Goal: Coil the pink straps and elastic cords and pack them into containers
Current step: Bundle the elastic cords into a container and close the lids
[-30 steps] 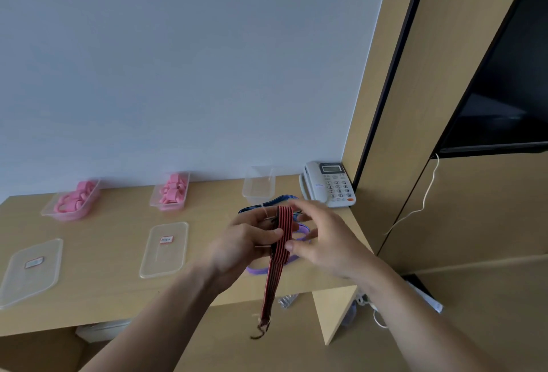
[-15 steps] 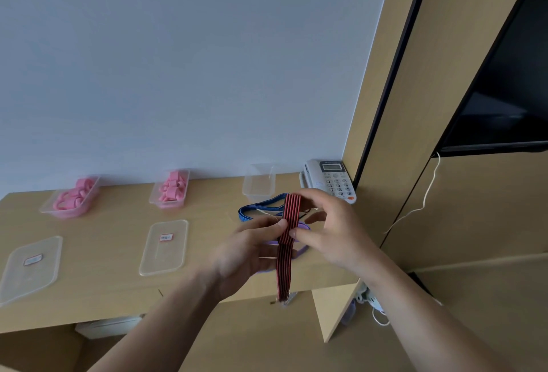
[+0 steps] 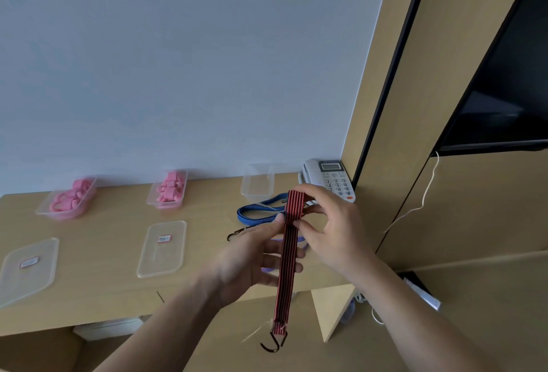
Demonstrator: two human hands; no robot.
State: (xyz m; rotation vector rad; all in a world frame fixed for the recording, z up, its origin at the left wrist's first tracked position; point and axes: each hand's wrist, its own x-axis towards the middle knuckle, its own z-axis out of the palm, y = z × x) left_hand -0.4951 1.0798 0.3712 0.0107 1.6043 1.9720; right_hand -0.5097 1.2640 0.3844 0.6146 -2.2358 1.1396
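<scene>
Red-black elastic cord (image 3: 286, 268) mid-frame, folded over at top; free end with hook (image 3: 274, 343) dangles below counter (image 3: 103, 241) edge. Left hand (image 3: 252, 262) pinches cord under fold, right hand (image 3: 332, 229) grips top loop, likely fixing coil length. Empty container (image 3: 257, 180) just behind, probably its destination. Blue cord (image 3: 240, 213) lies uncoiled on counter.

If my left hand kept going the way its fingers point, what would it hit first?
The left hand pinches the red cord; just beyond it, probably the right hand, though depth is unclear.
</scene>
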